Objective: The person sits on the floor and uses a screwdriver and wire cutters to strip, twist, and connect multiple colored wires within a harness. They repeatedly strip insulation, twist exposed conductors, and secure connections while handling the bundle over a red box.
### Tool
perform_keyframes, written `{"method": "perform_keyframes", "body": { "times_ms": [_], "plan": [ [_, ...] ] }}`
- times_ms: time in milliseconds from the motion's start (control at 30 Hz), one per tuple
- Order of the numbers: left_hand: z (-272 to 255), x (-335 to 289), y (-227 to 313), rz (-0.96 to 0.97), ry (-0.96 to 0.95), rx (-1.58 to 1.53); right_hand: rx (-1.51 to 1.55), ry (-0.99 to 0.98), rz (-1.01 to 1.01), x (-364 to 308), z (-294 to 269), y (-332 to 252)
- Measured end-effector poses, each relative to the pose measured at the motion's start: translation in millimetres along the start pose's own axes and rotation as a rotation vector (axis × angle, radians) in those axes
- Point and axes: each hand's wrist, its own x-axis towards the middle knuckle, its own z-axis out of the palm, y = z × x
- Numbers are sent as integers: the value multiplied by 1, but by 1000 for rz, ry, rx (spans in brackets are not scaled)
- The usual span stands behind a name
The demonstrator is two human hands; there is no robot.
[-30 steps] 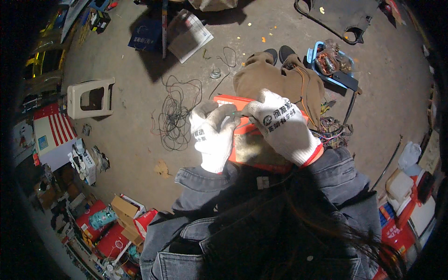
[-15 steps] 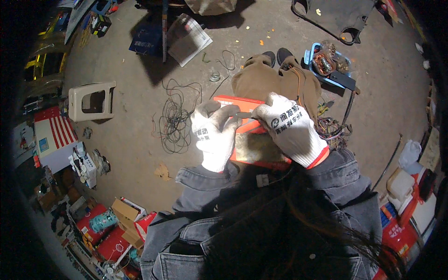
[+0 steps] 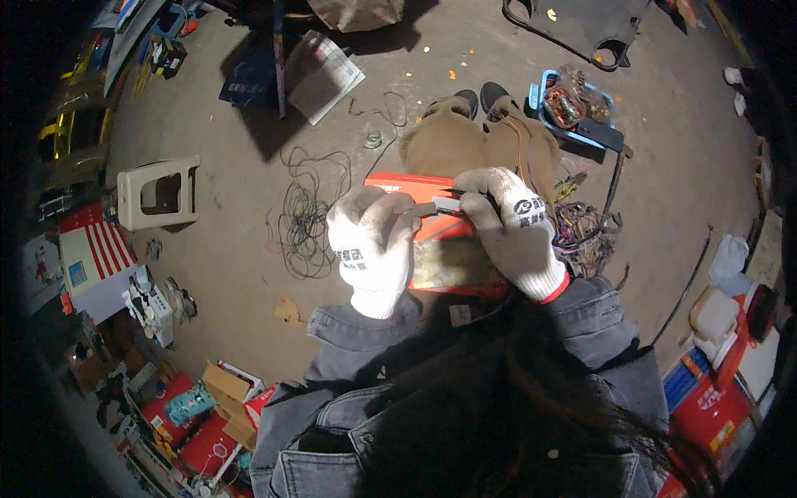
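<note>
In white printed work gloves, both my hands hover over a red flat box (image 3: 407,184) on my lap. A worn yellowish-brown flat slab (image 3: 452,261) lies across the near part of the box. My left hand (image 3: 367,245) is closed, pinching a small grey flat strip (image 3: 422,210) between thumb and fingers. Facing it, my right hand (image 3: 513,228) has thumb and forefinger bent toward the strip's other end. A thin dark piece (image 3: 451,211) shows at its fingertips; its kind is too small to make out.
Loose black wire (image 3: 311,216) lies coiled on the floor at left, near a beige plastic stool (image 3: 133,195). At right are a tangle of coloured wires (image 3: 581,236) and a blue basket (image 3: 537,95) of parts. A newspaper (image 3: 328,79) lies ahead.
My right thumb and forefinger have drawn apart and shifted, leaving more of the grey strip in view at my left fingertips. The whole view has shifted slightly.
</note>
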Motion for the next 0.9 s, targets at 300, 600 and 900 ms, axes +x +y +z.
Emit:
{"method": "perform_keyframes", "body": {
  "times_ms": [300,600,900],
  "plan": [
    [-17,-3,12,-404,-202,-468,245,-98,-133,-1,-5,0],
    [-26,0,43,-706,-213,-736,511,-316,135,-11,-16,-16],
    [-35,3,24,-532,-446,-636,651,-322,467,-12,-19,-23]
  ]
}}
